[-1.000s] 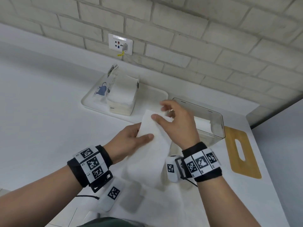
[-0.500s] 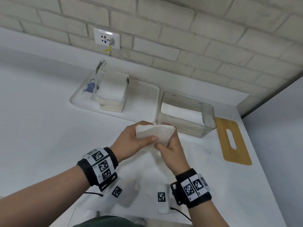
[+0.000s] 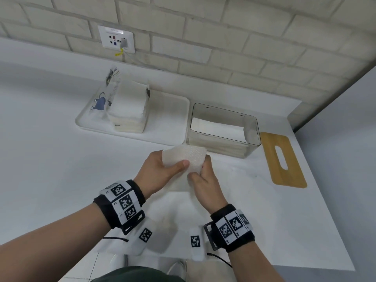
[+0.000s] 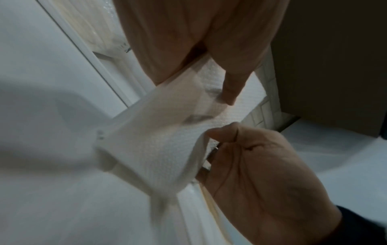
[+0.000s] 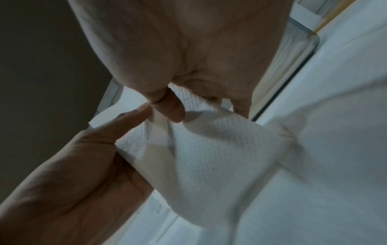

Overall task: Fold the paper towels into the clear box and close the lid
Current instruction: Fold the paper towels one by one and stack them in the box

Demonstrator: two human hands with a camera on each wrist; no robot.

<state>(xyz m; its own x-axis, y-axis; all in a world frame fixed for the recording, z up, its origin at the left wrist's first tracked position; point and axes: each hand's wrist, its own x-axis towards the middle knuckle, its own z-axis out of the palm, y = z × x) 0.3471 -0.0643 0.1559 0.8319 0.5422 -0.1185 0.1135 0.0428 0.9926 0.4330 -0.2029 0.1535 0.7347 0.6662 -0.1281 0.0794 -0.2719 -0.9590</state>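
A white embossed paper towel (image 3: pixel 184 157) is held folded over, just above the counter and in front of the clear box (image 3: pixel 219 146). My left hand (image 3: pixel 175 166) grips its left side, thumb on top. My right hand (image 3: pixel 200 176) pinches its lower right edge. In the left wrist view the towel (image 4: pixel 163 149) runs between my left hand (image 4: pixel 230 94) and my right hand (image 4: pixel 261 182). The right wrist view shows the same towel (image 5: pixel 209 157) pinched by my right hand (image 5: pixel 169 107). The box stands open with folded towels inside. Its wooden lid (image 3: pixel 282 159) lies flat to its right.
A white tray (image 3: pixel 81 121) at the back left carries an opened pack of paper towels (image 3: pixel 128 110). A brick wall with a socket (image 3: pixel 116 38) runs behind the counter. A grey panel closes off the right side, and the counter's front edge is near my body.
The towel was a long sheet hanging from both hands; now it is folded over into a short pad. My right hand came down from near the box to the towel's lower right edge.
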